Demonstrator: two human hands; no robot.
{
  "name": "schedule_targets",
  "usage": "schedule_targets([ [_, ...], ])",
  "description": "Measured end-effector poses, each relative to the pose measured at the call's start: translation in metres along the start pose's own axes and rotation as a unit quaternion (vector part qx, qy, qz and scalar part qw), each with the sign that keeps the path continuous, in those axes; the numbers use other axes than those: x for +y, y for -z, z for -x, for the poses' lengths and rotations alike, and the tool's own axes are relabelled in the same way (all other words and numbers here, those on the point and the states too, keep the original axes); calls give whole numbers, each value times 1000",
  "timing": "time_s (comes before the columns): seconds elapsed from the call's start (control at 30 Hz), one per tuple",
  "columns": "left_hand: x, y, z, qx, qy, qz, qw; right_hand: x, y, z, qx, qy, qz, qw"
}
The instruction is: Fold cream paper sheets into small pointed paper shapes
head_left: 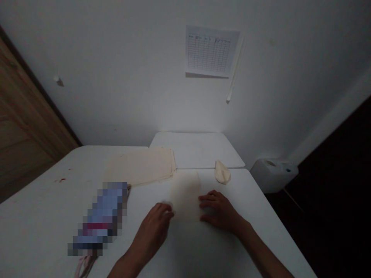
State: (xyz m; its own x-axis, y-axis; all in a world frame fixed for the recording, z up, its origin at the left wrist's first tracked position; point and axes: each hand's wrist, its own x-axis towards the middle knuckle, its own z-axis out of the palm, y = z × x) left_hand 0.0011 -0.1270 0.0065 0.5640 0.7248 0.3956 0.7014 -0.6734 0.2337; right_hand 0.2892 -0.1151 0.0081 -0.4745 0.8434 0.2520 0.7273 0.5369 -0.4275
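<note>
A small pale cream cloth piece (185, 195) lies flat on the white table (43, 216) in front of me. My left hand (155, 227) rests at its lower left edge, fingers curled at the corner. My right hand (220, 212) lies against its right edge, fingers bent and pressing on the cloth's side. Neither hand lifts the cloth. Behind it sits a stack of larger cream cloths (142, 166), and a small crumpled cream piece (222, 172) lies to the right of the stack.
A blurred-out card with pink straps (98, 220) lies at my left. A second white table (197, 148) stands against the wall. A white box (274, 173) sits at the right on the floor, a printed sheet (210, 52) hangs on the wall, a wooden door (20, 131) at left.
</note>
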Motion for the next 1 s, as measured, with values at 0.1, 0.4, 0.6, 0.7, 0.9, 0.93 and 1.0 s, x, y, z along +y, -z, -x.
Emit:
schedule_targets([
  [0.1, 21, -5, 11, 10, -49, -18, 999, -8, -1, 6, 13, -15, -5, 1000],
  [0.4, 30, -43, 39, -14, -96, -113, 989, -20, -6, 16, 38, -44, -10, 998],
  [0.6, 46, -38, 27, -18, -69, -142, 987, -25, -6, 21, 27, -42, 5, 999],
  [0.7, 53, -37, 21, -13, -84, -130, 988, -25, -5, 24, 15, -32, 13, 999],
  [0.9, 58, -40, 18, -65, -63, -113, 989, -25, -2, 25, 0, -34, 23, 999],
  [0.93, 58, -42, 17, -66, -60, -116, 989, -26, -1, 26, 0, -34, 22, 999],
  [1.0, 59, -45, 18, -63, -55, -122, 989, -27, -1, 27, -4, -30, 25, 999],
])
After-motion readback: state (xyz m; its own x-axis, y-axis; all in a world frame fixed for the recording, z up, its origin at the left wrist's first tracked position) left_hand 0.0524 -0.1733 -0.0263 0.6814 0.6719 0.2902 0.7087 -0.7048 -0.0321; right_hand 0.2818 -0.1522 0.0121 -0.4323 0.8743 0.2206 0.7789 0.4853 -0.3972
